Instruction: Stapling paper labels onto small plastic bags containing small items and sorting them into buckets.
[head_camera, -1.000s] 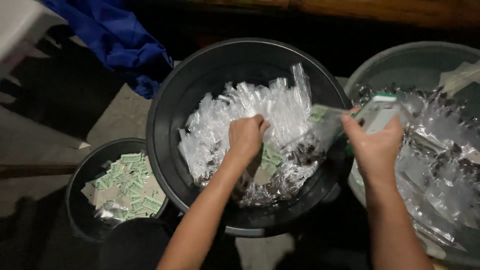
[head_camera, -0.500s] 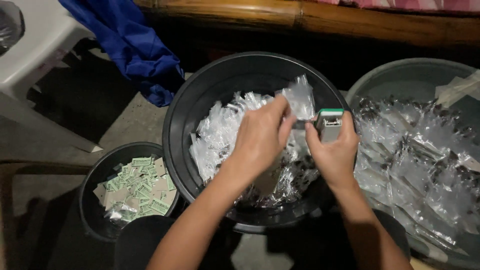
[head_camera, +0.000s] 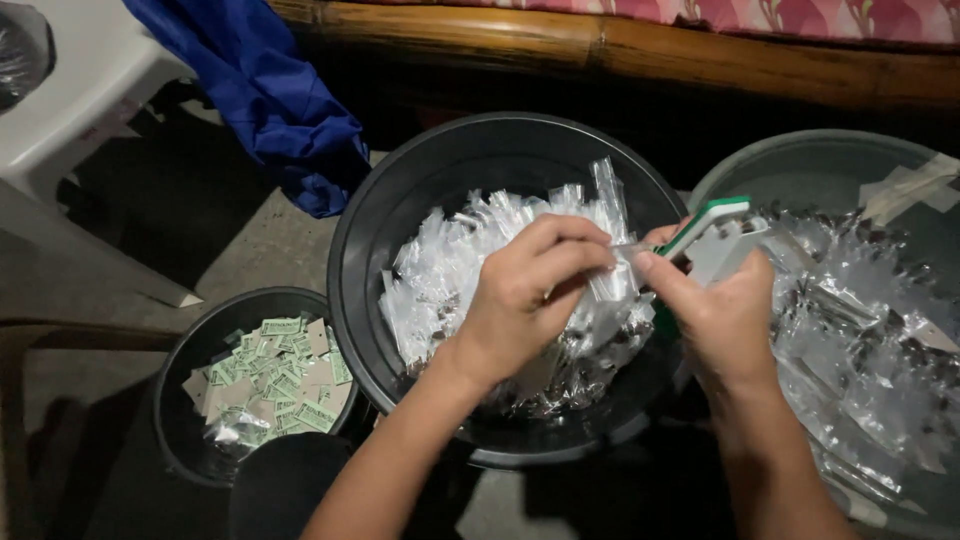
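Observation:
My left hand (head_camera: 525, 300) hovers over a big black bucket (head_camera: 400, 200) heaped with small clear plastic packets (head_camera: 450, 260). Its fingers pinch one clear packet (head_camera: 612, 282) by the top. My right hand (head_camera: 725, 315) meets it from the right, gripping a green and white stapler (head_camera: 712, 228) and touching the same packet with the thumb. The two hands are close together over the bucket's right side.
A small black bucket (head_camera: 180, 420) at lower left holds several green and tan paper labels (head_camera: 275, 375). A grey tub (head_camera: 800, 165) at right is filled with clear packets holding dark bits. Blue cloth (head_camera: 270, 95), a white plastic chair (head_camera: 80, 110) and a bamboo bench (head_camera: 620, 50) lie behind.
My left hand lifted out of the packet heap with one packet and rose toward my right hand. My right hand, with the stapler, came in from the grey tub to meet it.

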